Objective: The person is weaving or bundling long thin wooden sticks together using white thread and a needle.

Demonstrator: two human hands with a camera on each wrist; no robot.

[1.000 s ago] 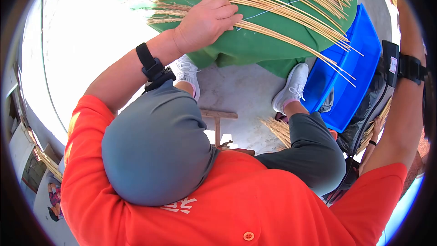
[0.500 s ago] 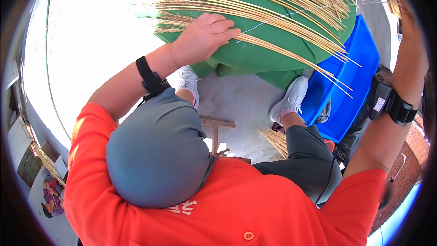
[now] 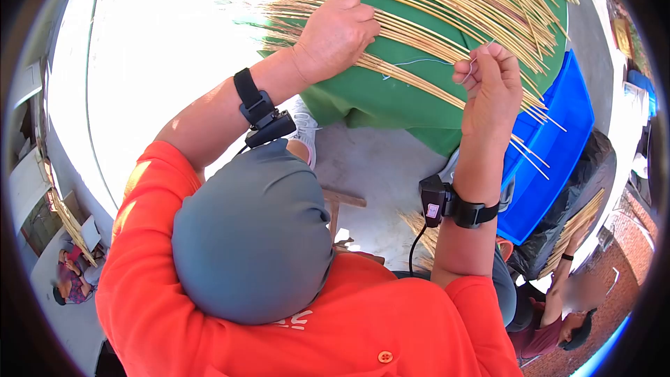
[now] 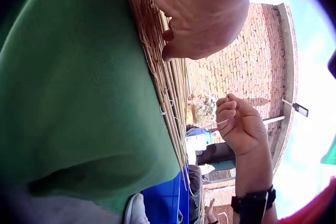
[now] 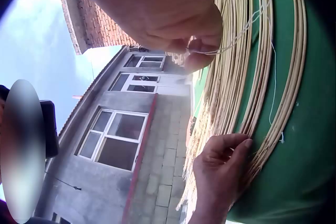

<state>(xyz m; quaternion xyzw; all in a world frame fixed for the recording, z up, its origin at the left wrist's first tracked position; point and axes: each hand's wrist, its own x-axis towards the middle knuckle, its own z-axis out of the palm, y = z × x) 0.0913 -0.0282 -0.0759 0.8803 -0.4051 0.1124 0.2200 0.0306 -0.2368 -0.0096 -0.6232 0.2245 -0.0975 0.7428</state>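
Long thin stalks (image 3: pixel 419 36) lie in rows on a green cloth (image 3: pixel 356 101), their brushy ends at the left. The left hand (image 3: pixel 338 35) is over the two nearest rows, and in the right wrist view its thumb and curled forefinger (image 5: pixel 218 169) pinch stalks of the second row. A thin white string (image 5: pixel 273 77) runs across the rows and loops round the nearest bundle (image 5: pixel 286 103). Above the stalks' bare ends, the right hand (image 3: pixel 492 87) pinches the string between thumb and fingers; the left wrist view shows this hand (image 4: pixel 241 129) raised with curled fingers.
A blue bin (image 3: pixel 558 160) stands beyond the cloth's right edge, beside a black plastic bag (image 3: pixel 576 199). Below are a wooden stool (image 3: pixel 342 199) and more stalks on the floor. Other people sit at the lower left and lower right.
The right hand has come in from the far right edge to above the stalks, and the string hangs slacker. The left hand has shifted from the nearest bundle towards the second row.
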